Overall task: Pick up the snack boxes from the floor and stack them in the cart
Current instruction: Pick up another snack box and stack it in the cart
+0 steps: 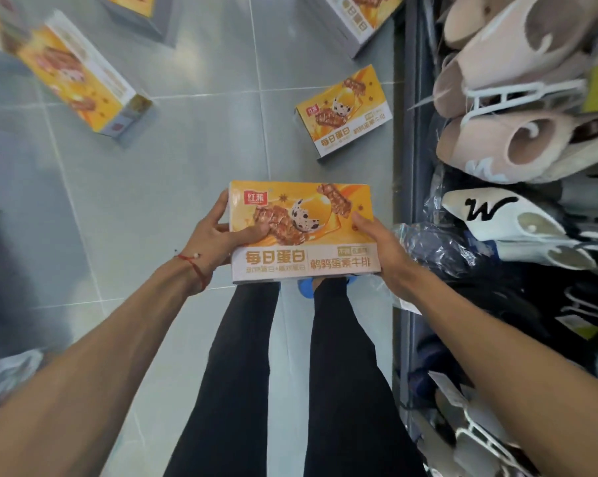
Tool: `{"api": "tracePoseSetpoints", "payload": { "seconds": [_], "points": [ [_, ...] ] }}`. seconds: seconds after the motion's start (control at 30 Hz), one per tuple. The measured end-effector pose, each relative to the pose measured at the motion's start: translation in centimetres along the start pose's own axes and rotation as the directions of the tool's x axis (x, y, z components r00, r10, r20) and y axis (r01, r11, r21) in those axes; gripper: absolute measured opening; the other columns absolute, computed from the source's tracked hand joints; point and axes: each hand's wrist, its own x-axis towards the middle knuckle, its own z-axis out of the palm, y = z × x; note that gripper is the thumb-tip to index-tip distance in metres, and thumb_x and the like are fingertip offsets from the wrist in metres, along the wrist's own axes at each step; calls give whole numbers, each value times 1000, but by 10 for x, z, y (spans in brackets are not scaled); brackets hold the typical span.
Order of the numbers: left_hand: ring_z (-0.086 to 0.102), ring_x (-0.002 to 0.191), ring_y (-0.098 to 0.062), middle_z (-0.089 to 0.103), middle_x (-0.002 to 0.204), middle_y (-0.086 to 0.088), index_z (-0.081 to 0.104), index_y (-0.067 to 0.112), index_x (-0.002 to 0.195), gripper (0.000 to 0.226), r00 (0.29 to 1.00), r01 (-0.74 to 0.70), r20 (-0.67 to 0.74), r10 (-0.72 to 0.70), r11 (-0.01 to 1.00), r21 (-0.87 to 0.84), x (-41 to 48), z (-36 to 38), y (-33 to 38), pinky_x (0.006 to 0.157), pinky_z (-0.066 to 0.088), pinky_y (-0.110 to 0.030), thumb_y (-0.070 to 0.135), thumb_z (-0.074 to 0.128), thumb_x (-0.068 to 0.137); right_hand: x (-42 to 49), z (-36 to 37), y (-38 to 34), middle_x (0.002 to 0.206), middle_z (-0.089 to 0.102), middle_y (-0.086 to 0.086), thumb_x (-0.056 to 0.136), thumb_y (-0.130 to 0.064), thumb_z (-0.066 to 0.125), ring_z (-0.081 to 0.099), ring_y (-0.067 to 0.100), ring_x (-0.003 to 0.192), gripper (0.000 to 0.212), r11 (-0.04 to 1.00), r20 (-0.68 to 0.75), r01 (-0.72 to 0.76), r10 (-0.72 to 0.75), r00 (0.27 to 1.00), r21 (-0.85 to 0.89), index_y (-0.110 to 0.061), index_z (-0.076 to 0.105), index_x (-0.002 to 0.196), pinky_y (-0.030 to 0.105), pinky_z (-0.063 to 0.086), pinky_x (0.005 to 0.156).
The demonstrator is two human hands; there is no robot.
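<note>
Both hands, left (215,235) and right (380,249), clasp one snack box (304,232) by its ends, lifted above the floor (201,160) where other boxes (344,111) lie, so carrying it to the unseen cart seemingly comes next.

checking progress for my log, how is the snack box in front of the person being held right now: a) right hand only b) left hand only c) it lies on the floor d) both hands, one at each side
d: the left hand and right hand each grip one side of the snack box, above the floor.
</note>
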Motion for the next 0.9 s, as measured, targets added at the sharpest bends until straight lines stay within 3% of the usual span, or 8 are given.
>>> {"api": "tracePoseSetpoints", "payload": {
  "seconds": [0.1,0.27,0.33,0.47,0.6,0.8,0.9],
  "points": [
    [76,89,-26,77,103,-7,47,36,143,74,1000,-20,-17,19,998,-61,-40,-15,0,67,62,-34,20,81,80,-27,19,-12,104,78,7,106,-43,51,77,19,83,35,998,4,44,-44,999,-48,-18,57,130,27,59,61],
    [76,90,-26,74,110,-8,38,37,149,87,993,-87,-91,75,987,-133,-115,-32,-2,70,63,-36,24,83,76,-80,43,-31,111,76,11,106,-37,55,77,18,82,35,991,20,92,-90,996,-95,-18,51,135,37,65,74],
    [75,90,-23,73,112,-5,39,39,148,88,986,-123,-131,102,979,-160,-150,-34,-4,68,62,-34,28,82,72,-104,48,-37,109,75,10,105,-33,56,77,18,80,32,988,50,115,-110,993,-102,-18,50,133,35,65,71],
    [74,93,-16,72,112,4,43,39,143,78,958,-210,-246,149,946,-248,-220,-29,-13,60,59,-24,31,77,73,-151,60,-48,108,76,6,100,-32,65,78,22,86,48,980,111,177,-167,980,-91,-14,47,141,32,62,70],
    [75,91,-17,71,115,-1,42,41,144,77,906,-261,-413,91,888,-378,-287,-15,-39,61,60,-26,15,78,81,-192,74,-58,106,77,2,84,-37,70,78,19,88,64,966,230,214,-178,957,-146,-11,50,138,33,61,71],
    [74,94,-18,69,121,-5,37,41,149,89,828,-370,-560,32,782,-502,-364,16,-73,65,61,-28,16,81,76,-244,88,-77,106,75,6,97,-20,67,77,17,81,37,920,358,281,-174,918,-273,-11,55,132,33,61,72],
    [75,88,-17,68,119,-8,33,42,151,95,771,-433,-636,-26,710,-555,-395,29,-90,64,61,-28,12,82,75,-272,102,-80,99,76,4,86,-27,73,76,17,77,46,895,428,311,-155,890,-321,-12,56,125,28,60,66]
  ]
}}
